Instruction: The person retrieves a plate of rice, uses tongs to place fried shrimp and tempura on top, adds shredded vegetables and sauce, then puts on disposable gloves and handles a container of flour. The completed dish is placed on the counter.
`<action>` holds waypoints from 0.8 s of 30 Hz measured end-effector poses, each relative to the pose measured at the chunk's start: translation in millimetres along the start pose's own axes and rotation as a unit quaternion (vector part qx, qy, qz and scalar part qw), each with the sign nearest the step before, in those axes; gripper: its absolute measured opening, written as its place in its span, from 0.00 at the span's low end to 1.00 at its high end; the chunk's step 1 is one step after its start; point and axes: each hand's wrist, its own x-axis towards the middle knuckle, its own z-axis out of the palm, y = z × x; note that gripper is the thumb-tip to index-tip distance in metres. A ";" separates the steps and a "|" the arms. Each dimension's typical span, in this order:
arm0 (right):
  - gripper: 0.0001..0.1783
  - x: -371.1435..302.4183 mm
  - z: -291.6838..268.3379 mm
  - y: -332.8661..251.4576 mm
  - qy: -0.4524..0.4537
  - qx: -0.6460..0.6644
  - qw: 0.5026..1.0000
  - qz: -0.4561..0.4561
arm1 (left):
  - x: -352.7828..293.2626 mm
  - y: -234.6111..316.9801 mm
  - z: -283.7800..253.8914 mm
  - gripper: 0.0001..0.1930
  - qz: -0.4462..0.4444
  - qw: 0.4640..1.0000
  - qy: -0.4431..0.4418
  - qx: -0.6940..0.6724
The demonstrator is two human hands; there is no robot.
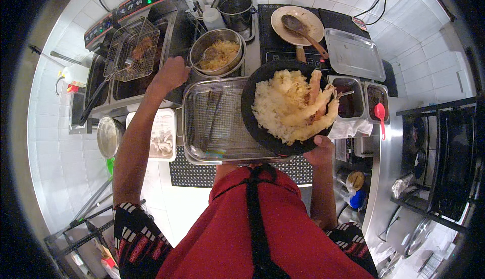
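My left hand (173,73) is closed round the handle of a metal spoon (195,64), whose bowl end dips into yellow, crumbly fried bits (222,54) in a steel bowl (194,46). At the centre right, my right hand (321,150) grips the near rim of a round black dish (253,121), thumb on top. White rice (268,105) fills the dish's left side. Over its right side lie several battered fried prawns (318,110) and golden pieces. The dish is held above the right end of a mesh-lined steel tray (232,127), where tongs (212,115) rest.
A fryer basket (132,49) with fried food hangs over the fryer at left. Behind are a black pot (237,14) and a pan (298,21) with a ladle. Sauce containers (348,99), a red scoop (380,112) and a flat tray (353,54) stand at right.
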 end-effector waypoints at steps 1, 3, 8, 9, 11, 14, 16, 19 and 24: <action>0.42 1.2 0.6 1.1 -0.001 0.033 0.999 0.007 | -0.8 -4.0 1.0 0.18 -0.067 0.992 -0.035 -0.101; 0.41 4.5 2.5 4.0 -0.058 0.127 0.990 0.009 | -8.2 -7.5 -1.0 0.20 -0.221 0.917 -0.162 -0.289; 0.37 15.7 2.3 9.6 -0.072 0.123 0.989 0.031 | -42.6 11.8 -31.2 0.21 -0.271 0.866 -0.082 -0.412; 0.36 18.8 2.2 10.9 -0.049 0.021 0.998 0.031 | -50.7 18.2 -42.7 0.21 -0.280 0.861 -0.068 -0.418; 0.33 25.1 4.3 13.7 0.011 -0.163 0.986 0.044 | -68.2 32.4 -69.6 0.20 -0.282 0.860 -0.047 -0.424; 0.27 31.4 13.0 16.3 -0.030 -0.206 0.978 -0.027 | -101.7 61.4 -110.4 0.19 -0.255 0.866 -0.012 -0.430; 0.25 33.4 20.3 16.8 -0.070 -0.001 0.997 0.027 | -126.0 85.2 -128.2 0.17 -0.231 0.868 0.006 -0.439; 0.24 37.9 26.8 21.4 -0.088 0.139 0.985 0.054 | -155.2 119.1 -135.4 0.10 -0.161 0.886 0.045 -0.433; 0.32 46.9 18.0 34.6 -0.103 0.155 0.976 0.112 | -179.6 148.4 -123.9 0.13 -0.029 0.958 0.103 -0.266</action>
